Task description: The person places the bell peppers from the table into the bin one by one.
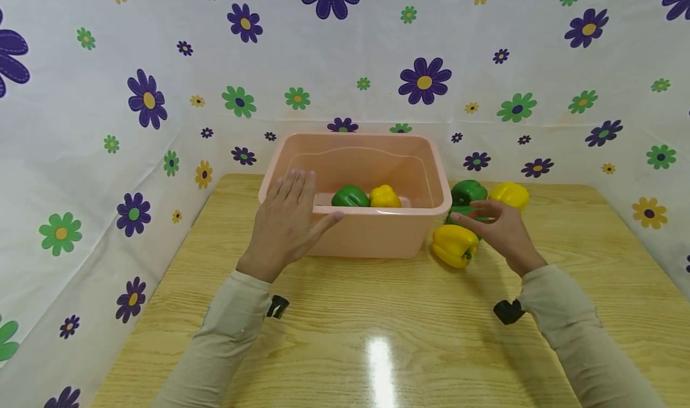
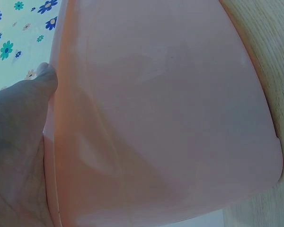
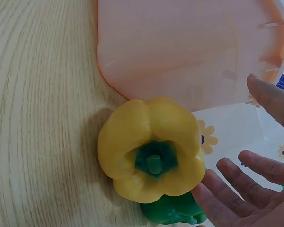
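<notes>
A pink plastic bin (image 1: 366, 234) stands on the table, with a green bell pepper (image 1: 350, 196) and a yellow bell pepper (image 1: 384, 197) inside. My left hand (image 1: 283, 222) rests on the bin's front left rim, fingers straight and thumb out to the side. To the right of the bin, my right hand (image 1: 504, 228) hovers by a green bell pepper (image 1: 460, 209) that it partly covers, thumb and fingers apart with nothing between them. A yellow bell pepper (image 1: 454, 246) lies just in front, its stem facing the camera in the right wrist view.
Behind the right hand lie another green bell pepper (image 1: 468, 191) and another yellow one (image 1: 511, 195). The wooden table (image 1: 334, 318) reaches back to a white flower-print cloth (image 1: 366, 54), which hangs behind and along the left side.
</notes>
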`<state>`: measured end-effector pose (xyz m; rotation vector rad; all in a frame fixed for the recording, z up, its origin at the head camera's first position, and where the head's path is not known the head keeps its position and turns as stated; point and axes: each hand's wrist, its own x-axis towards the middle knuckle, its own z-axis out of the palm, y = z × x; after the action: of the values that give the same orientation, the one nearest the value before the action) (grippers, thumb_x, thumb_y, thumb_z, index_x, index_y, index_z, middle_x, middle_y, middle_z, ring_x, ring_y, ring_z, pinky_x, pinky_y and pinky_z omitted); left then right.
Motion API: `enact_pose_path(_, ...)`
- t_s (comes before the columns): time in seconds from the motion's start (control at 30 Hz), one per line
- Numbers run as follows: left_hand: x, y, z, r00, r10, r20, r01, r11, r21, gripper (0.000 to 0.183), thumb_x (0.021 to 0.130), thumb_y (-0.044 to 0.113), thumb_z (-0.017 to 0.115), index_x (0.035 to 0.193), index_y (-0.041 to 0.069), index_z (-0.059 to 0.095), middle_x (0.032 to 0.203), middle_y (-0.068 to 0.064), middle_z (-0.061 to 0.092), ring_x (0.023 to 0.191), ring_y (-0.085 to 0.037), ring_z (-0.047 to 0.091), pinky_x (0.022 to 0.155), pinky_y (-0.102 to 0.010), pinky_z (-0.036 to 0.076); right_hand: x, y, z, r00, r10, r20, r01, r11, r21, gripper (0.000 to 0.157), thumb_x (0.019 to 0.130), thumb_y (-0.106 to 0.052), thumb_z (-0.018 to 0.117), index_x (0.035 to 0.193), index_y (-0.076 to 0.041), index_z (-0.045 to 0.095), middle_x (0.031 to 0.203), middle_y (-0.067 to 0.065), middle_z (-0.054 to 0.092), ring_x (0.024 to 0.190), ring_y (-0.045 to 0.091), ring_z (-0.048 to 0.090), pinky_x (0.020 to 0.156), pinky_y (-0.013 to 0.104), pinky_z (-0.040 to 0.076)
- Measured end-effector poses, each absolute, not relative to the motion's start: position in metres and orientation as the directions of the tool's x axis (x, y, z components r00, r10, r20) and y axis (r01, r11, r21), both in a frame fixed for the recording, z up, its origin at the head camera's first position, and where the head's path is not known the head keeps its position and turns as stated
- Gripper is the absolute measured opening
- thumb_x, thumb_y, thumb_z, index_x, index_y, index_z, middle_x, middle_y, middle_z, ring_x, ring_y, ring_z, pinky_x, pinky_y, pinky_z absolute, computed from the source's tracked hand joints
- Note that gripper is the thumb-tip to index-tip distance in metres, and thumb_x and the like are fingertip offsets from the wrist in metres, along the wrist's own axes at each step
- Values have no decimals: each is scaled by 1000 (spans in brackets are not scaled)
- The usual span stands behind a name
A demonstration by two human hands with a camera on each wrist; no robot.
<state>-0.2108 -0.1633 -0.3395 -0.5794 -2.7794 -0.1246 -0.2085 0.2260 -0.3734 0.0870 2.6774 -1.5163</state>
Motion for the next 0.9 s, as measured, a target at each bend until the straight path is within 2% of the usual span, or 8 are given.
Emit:
enact_pose_path(0.33, -210, -163, -339, -878, 373, 299, 398, 917, 25, 99, 98, 71, 42, 157, -6, 24, 163, -23, 25, 153, -36, 19, 125, -47, 11, -207, 225, -379, -996, 19, -89, 85, 533, -842, 82, 87, -58, 74, 140, 1, 53, 138, 24, 55, 122, 39, 54, 99, 50, 49)
enact_pose_path(0.67, -211, -164, -340, -877, 374, 303, 399, 917, 22, 98, 98, 70, 42, 157, -6, 25, 163, -23, 25, 152, -37, 21, 125, -47, 12, -205, 223, -383, -995, 6, -96, 84, 548, -832, 82, 88, -56, 74, 142, 1, 52, 140, 26, 54, 122, 40, 54, 101, 52, 50)
enact_pose_path(0.9, -211, -164, -341, -870, 379, 317, 406, 914, 22, 98, 98, 70, 43, 157, -6, 26, 162, -24, 28, 151, -38, 23, 125, -48, 13, -204, 223, -387, -995, -2, -98, 81, 550, -831, 82, 88, -54, 74, 143, 3, 52, 142, 24, 53, 123, 38, 54, 100, 48, 50)
